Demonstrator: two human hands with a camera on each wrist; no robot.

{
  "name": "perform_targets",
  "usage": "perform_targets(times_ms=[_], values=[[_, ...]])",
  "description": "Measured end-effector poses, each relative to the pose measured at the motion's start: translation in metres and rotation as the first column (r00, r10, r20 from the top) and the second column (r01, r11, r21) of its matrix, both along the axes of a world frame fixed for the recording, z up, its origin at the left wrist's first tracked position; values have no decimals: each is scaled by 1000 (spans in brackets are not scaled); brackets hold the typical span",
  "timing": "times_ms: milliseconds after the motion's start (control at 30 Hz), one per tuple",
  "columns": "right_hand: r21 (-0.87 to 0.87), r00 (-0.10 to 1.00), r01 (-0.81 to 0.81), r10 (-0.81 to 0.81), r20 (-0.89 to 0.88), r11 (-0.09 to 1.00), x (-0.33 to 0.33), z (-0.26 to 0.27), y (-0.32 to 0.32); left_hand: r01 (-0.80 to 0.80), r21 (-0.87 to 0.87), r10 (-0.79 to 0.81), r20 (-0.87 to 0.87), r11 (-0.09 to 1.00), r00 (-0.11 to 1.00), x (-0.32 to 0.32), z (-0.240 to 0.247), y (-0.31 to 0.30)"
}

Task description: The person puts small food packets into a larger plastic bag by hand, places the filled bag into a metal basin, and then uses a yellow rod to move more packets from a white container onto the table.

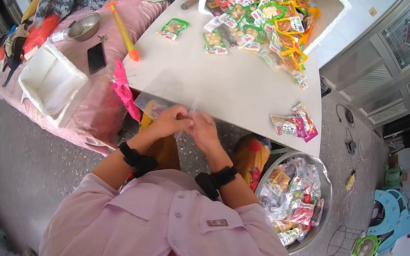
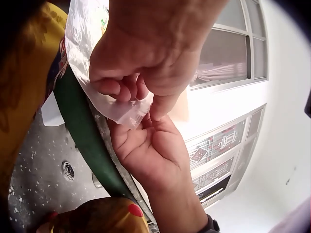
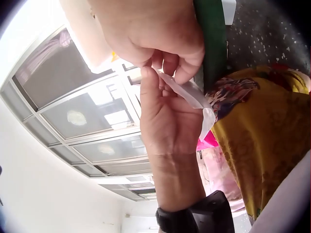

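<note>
Over the table's near edge, both hands meet at a clear plastic bag (image 1: pixel 169 89). My left hand (image 1: pixel 171 122) pinches the bag's edge between thumb and curled fingers. Right beside it, my right hand (image 1: pixel 205 131) grips the same edge, its fingertips close to the left thumb. In the left wrist view the translucent film (image 2: pixel 83 53) hangs down past the curled fingers, and a corner shows between the two hands. The right wrist view has a folded strip of the film (image 3: pixel 190 95) lying across the left palm.
On the white table (image 1: pixel 213 73), a foam box (image 1: pixel 333 12) spills packaged snacks (image 1: pixel 255 21). Two purple-edged packets (image 1: pixel 295 124) lie at the right. A metal basin (image 1: pixel 326 199) of packets stands on the floor. Left is a pink bed (image 1: pixel 97 120) with a foam tray (image 1: pixel 53 81).
</note>
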State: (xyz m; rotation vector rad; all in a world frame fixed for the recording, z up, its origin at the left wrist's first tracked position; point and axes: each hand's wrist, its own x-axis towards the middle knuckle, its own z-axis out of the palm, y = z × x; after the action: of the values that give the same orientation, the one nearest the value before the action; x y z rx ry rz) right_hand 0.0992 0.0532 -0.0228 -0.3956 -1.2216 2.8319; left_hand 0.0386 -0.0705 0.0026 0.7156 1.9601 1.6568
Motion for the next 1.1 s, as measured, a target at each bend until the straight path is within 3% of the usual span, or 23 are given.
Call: perform_targets(times_ms=[267, 367, 467, 500, 600, 667, 700, 733, 800, 833, 900, 1000, 1100], values=[[65, 995, -34, 27, 100, 997, 6, 3, -9, -96, -99, 71, -236, 990, 969, 4, -16, -5], [154, 994, -70, 56, 92, 986, 8, -1, -13, -86, 67, 93, -103, 994, 990, 1, -37, -11], [257, 992, -80, 52, 115, 963, 10, 8, -13, -233, 7, 232, -78, 973, 969, -1, -14, -26], [269, 993, -73, 44, 111, 960, 10, 4, -9, -239, 130, 266, -270, 962, 925, -18, -37, -28], [309, 989, -36, -12, 149, 950, 13, 9, -1, -289, 131, 298, -54, 948, 953, -37, 12, -48], [311, 989, -36, -10, 145, 950, 15, 6, 8, -262, 148, 271, -41, 954, 962, -57, 33, -62], [314, 989, -27, -20, 143, 949, 17, 5, 11, -258, 96, 268, -107, 961, 958, -72, 34, -69], [317, 989, -16, -31, 142, 948, 18, 3, 13, -247, 63, 250, -32, 967, 968, -85, 42, -74], [338, 985, -6, -52, 165, 941, 23, 0, 16, -256, -55, 253, -46, 965, 966, -118, 45, -82], [349, 982, -1, -64, 176, 937, 24, -2, 17, -329, -117, 320, -90, 937, 943, -130, 48, -83], [370, 981, -5, -67, 183, 929, 27, -5, 18, -469, -227, 434, -187, 854, 881, -153, 52, -82], [370, 977, 0, -79, 197, 929, 32, -8, 22, -545, -572, 185, -567, 613, 802, -257, -36, -92], [349, 979, 17, -87, 186, 937, 33, -15, 29, -591, -493, 416, -425, 639, 804, -202, 36, -73]])
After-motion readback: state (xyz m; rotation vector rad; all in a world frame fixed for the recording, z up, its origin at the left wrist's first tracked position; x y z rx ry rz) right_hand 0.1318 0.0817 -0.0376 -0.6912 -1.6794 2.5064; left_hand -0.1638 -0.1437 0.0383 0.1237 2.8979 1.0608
